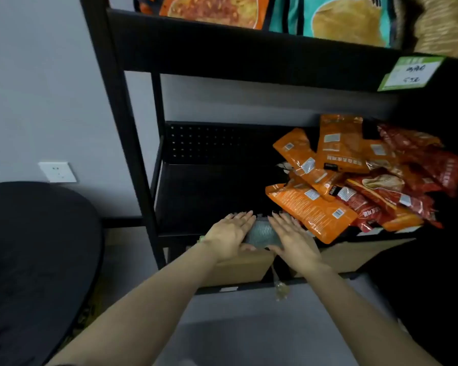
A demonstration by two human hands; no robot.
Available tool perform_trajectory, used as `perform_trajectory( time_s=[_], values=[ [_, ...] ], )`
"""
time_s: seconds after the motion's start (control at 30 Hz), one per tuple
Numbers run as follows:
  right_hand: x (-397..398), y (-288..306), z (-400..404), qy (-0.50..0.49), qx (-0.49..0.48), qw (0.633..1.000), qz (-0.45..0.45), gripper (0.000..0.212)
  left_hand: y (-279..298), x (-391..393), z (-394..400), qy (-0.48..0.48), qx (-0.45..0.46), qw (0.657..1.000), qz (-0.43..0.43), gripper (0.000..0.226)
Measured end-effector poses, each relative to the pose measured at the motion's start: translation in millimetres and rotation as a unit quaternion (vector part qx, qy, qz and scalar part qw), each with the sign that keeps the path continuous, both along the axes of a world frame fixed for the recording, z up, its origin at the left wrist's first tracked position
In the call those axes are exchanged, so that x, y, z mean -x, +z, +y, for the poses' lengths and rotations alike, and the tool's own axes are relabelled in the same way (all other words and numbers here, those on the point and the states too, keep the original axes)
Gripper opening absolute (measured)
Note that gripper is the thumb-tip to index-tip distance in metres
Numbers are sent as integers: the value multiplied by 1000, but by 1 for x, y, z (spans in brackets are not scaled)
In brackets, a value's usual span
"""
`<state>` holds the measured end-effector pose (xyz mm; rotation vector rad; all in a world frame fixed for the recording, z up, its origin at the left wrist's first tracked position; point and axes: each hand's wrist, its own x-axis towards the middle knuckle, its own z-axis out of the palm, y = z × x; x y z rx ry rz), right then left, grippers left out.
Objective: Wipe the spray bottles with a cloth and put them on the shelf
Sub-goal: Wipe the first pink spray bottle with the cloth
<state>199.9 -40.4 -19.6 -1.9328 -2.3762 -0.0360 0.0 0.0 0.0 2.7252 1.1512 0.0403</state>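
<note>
Both hands reach forward at the front edge of the black metal shelf (196, 196), fingers straight and flat: the left hand (229, 235) and the right hand (291, 237) press in from either side on a small grey-green translucent object (263, 233) held between the palms. Neither hand curls round it; they sandwich it with open palms. It looks like the body of a spray bottle lying at the shelf's lip, though blur and dim light hide any nozzle or trigger, so I cannot tell for certain.

Judging by its pale, see-through surface, it is probably light thin plastic, smooth and a little slippery, likely to give slightly if squeezed. A surer hold would be fingers wrapped round the middle of the body, or the neck if one shows.

To its right, a heap of orange and red foil snack packets (354, 180) crowds the same shelf, one orange packet just beside the right hand. Brown cardboard boxes (238, 268) sit on the level below. No cloth is visible.
</note>
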Motion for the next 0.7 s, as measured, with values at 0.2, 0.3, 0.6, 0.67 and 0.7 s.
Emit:
perform_trajectory(
  time_s=[0.2,0.3,0.6,0.67,0.7],
  values=[
    [-7,-19,13,35,-116,992,-14,61,-15,-29,9,38,14,999,0,56],
    [-6,-17,16,67,-172,983,-11,56,-18,-25,10,46,-5,999,-21,39],
    [36,5,-11,157,-209,964,41,65,-3,49,-14,-51,-124,981,-139,64],
    [56,14,-19,190,-207,958,50,62,1,78,-25,-58,-146,977,-146,67],
    [66,17,-21,204,-209,955,54,61,7,91,-33,-57,-156,975,-150,65]
  ],
)
